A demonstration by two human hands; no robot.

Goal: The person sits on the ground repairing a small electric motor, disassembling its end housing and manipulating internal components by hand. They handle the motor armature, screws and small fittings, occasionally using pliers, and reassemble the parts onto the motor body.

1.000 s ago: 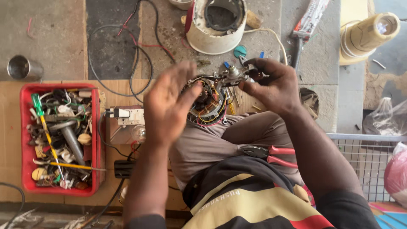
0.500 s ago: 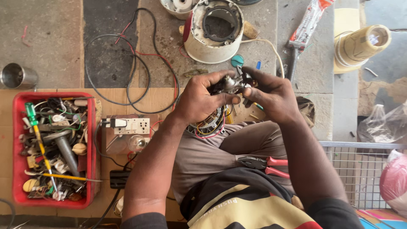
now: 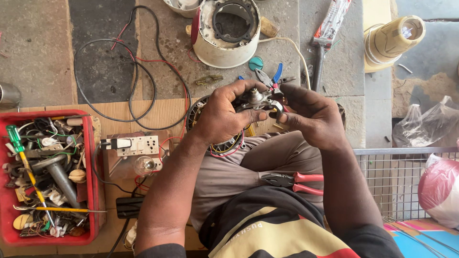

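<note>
Grip of both hands, left hand (image 3: 222,117); right hand (image 3: 313,117), closes around motor part (image 3: 258,99).

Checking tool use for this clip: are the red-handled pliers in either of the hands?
No, the red-handled pliers lie on the person's lap, while the left hand and right hand hold a small metal motor part.

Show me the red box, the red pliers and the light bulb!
red box (image 3: 93,167): head view, on its right wall.
red-handled pliers (image 3: 287,180): head view, on the dark jaws.
light bulb (image 3: 143,165): head view, on the glass.
</note>
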